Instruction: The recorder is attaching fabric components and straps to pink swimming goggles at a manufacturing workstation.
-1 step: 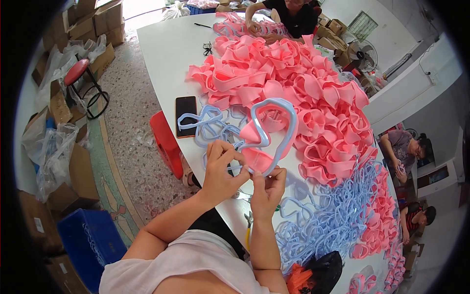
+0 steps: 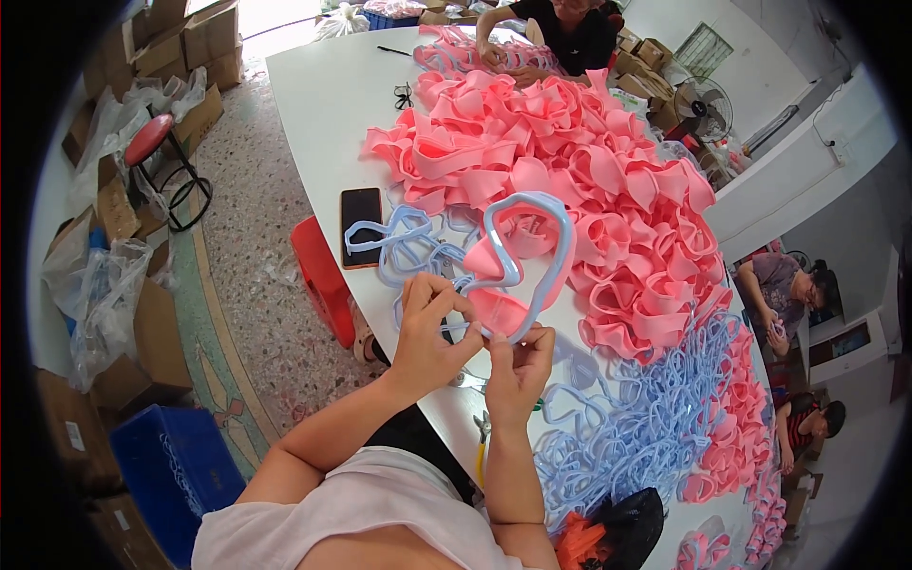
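A light-blue, shiny, flexible loop [image 2: 569,249] stands up from my fingers over the table, bent into a curved outline. My left hand [image 2: 432,332] pinches its lower left part, thumb against forefinger. My right hand [image 2: 521,370] pinches its lower edge close beside the left. Pink soft, bowl-like pieces [image 2: 570,142] lie heaped beyond the loop, and some pink shows through it. More light-blue loops [image 2: 408,233] lie just past my left hand. A large tangle of light-blue strips [image 2: 627,427] spreads to the right of my right forearm.
A phone [image 2: 361,228] lies near the table's left edge, with glasses [image 2: 403,96] farther back. Yellow-handled pliers [image 2: 483,442] rest beside my right forearm. A red stool [image 2: 321,280] and a blue crate [image 2: 180,484] stand left. A co-worker [image 2: 565,38] sits at the far end.
The upper part of the light-blue loop has shifted very slightly to the left. Both hands keep their pinch in the same place.
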Tool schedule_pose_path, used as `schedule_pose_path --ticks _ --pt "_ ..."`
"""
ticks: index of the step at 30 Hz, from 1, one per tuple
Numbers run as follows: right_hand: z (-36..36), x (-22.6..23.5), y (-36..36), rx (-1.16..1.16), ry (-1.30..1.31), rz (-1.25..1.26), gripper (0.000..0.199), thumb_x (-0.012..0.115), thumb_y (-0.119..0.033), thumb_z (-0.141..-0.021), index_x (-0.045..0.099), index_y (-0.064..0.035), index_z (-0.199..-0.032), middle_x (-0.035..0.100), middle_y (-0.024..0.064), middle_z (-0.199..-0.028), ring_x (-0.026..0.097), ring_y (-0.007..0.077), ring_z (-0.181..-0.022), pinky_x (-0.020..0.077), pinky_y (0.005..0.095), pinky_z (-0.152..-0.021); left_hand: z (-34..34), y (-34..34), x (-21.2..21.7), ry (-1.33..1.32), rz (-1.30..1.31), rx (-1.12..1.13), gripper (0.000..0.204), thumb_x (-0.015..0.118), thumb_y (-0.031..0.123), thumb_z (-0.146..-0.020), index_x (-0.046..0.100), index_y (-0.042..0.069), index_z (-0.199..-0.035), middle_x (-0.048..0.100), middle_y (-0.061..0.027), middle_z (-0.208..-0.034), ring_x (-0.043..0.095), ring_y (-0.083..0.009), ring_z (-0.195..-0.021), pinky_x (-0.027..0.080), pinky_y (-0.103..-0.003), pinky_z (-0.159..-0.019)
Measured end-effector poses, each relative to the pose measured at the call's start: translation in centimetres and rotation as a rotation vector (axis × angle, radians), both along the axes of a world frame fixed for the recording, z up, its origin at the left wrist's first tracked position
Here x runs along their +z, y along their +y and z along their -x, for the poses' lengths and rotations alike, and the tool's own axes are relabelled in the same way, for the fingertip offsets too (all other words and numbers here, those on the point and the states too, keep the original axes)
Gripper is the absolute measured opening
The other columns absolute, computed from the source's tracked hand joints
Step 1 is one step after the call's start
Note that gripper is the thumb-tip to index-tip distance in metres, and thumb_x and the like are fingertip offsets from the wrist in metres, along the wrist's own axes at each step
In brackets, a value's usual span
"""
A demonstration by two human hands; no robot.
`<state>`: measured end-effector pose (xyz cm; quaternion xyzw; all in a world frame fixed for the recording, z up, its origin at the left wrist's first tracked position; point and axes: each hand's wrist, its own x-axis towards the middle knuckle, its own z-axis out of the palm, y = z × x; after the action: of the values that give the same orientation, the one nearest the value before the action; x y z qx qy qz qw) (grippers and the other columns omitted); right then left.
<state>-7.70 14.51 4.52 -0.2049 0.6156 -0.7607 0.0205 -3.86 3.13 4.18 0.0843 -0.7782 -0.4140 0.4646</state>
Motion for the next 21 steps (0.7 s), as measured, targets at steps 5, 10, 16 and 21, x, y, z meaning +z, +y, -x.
schedule_pose_path --ticks 5,10,16,21 --pt "-0.2 0.4 0.1 -0.002 0.059 -0.06 0.019 0.057 0.004 -0.089 0.04 -0.0034 -0.095 0.052 0.0073 -0.099 0.055 0.009 -0.089 0.0533 0.0278 -0.079 0.0 -0.6 0.6 -0.031 -0.128 -0.076 0.02 0.072 0.007 -0.066 0.055 0.004 -0.078 0.045 -0.0084 -0.089 0.046 -0.0243 -0.086 0.036 -0.036 -0.082" --pt "0.0 0.5 -0.1 -0.034 0.121 -0.064 0.017 0.054 0.004 -0.089 0.039 -0.0014 -0.094 0.05 0.0094 -0.103 0.057 0.0129 -0.092 0.0569 0.0355 -0.086 0.5 -1.6 -0.5 -0.063 -0.248 -0.143 0.027 0.073 0.01 -0.073 0.053 0.002 -0.091 0.048 -0.0092 -0.09 0.049 -0.0227 -0.082 0.042 -0.034 -0.076" --pt "0.3 0.3 0.3 -0.011 0.041 0.04 0.017 0.058 0.002 -0.089 0.042 0.0005 -0.094 0.053 0.0131 -0.104 0.059 0.0119 -0.079 0.0554 0.0276 -0.074 1.5 -1.6 -0.3 -0.015 -0.558 -0.386 0.034 0.074 0.014 -0.083 0.05 0.001 -0.103 0.059 -0.0059 -0.093 0.056 -0.0103 -0.078 0.047 -0.024 -0.066" --pt "1.4 0.0 1.0 0.076 -0.187 0.087 0.011 0.047 -0.009 -0.097 0.041 -0.0003 -0.095 0.059 0.0131 -0.094 0.066 0.0205 -0.082 0.0625 0.0367 -0.074 0.6 -1.3 0.4 -0.078 -0.826 -0.534 0.028 0.071 0.01 -0.087 0.051 0.002 -0.104 0.06 -0.0039 -0.088 0.057 -0.0056 -0.075 0.047 -0.021 -0.064"
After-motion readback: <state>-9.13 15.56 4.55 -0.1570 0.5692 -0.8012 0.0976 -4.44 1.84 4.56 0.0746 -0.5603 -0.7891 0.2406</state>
